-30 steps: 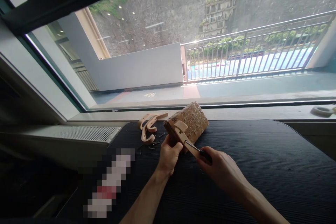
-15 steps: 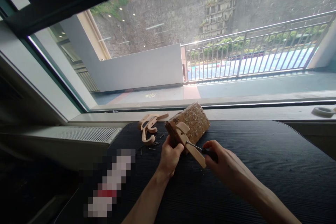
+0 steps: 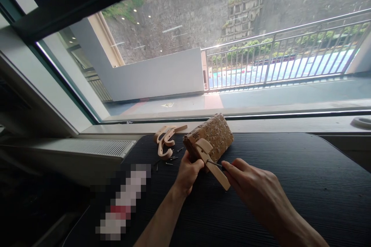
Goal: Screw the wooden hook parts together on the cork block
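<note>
A worn brown cardboard block is tilted up over the table, with my left hand closed round its near left edge. Against the side of the block lies a pale wooden hook, and my left thumb presses beside it. My right hand is wrapped round the handle of a screwdriver; its shaft points left and its tip meets the hook near the middle. Whether a screw sits under the tip is too small to tell. The handle is mostly hidden by my fingers.
More wooden hooks lie in a pile at the table's back left, with several loose screws beside them. A blurred pale strip is on the left. Beyond the black table stand the sill and window; a white ring rests on the sill.
The screwdriver and my right hand have turned: the knuckles now face up more and the handle is more covered. The hook's lower end has shifted slightly right and down. My left hand keeps its grip.
</note>
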`<state>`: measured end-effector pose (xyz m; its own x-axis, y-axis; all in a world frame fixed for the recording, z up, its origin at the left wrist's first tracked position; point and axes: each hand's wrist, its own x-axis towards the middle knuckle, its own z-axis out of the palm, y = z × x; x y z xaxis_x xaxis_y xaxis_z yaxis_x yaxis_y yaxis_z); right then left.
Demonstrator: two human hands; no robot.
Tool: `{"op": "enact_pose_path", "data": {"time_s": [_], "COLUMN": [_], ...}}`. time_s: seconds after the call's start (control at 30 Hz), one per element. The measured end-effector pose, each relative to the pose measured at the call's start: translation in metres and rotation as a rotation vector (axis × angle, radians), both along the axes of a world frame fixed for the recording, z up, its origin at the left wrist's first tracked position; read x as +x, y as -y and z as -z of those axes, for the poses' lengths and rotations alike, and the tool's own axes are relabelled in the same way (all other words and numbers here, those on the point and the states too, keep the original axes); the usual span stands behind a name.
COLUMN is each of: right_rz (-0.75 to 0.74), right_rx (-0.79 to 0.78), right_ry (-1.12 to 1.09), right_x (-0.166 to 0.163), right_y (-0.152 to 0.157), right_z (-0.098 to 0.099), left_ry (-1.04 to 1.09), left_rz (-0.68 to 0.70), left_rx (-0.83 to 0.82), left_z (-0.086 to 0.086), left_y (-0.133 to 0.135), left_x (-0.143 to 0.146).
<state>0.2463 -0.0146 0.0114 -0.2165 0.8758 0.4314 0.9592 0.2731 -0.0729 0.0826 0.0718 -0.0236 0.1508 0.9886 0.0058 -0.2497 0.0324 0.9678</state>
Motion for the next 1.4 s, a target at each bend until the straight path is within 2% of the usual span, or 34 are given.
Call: {"op": "enact_pose_path", "data": {"time_s": [0.23,0.33,0.4,0.57,0.63,0.7,0.8,1.03,1.17,1.4], "right_rz": [-0.032,-0.057,-0.033,0.098,0.083,0.05,-0.002,-0.06,-0.057,-0.149], "right_rx": [0.11,0.078,0.01,-0.313,-0.38,-0.346,-0.218,0.067,0.084,0.022], "right_ry": [0.06,0.07,-0.032,-0.587,-0.667,-0.636,-0.475,-0.082,-0.123,-0.167], "right_x": [-0.024,-0.03,-0.03,-0.018,-0.015,-0.015,-0.02,-0.014,-0.007,-0.008], "right_y": [0.007,0.002,-0.007,-0.03,-0.034,-0.034,-0.026,-0.004,0.0,-0.002], "right_z": [-0.004,-0.009,-0.011,-0.006,-0.006,-0.008,-0.015,-0.023,-0.028,-0.029], "left_ry": [0.079,0.101,0.098,0.054,0.042,0.045,0.084,0.231,0.271,0.241], "left_rz": [0.004,-0.033,-0.066,-0.125,-0.138,-0.161,-0.197,-0.108,-0.054,-0.029], "left_rx": [-0.004,0.027,0.066,0.143,0.169,0.178,0.143,-0.111,-0.144,-0.167], "left_z": [0.001,-0.001,-0.004,-0.006,-0.005,-0.005,-0.008,-0.017,-0.015,-0.013], "left_y": [-0.002,-0.004,-0.005,-0.007,-0.008,-0.009,-0.009,-0.006,-0.007,-0.005], "left_x": [-0.002,-0.005,-0.007,-0.011,-0.011,-0.011,-0.011,-0.014,-0.014,-0.011]}}
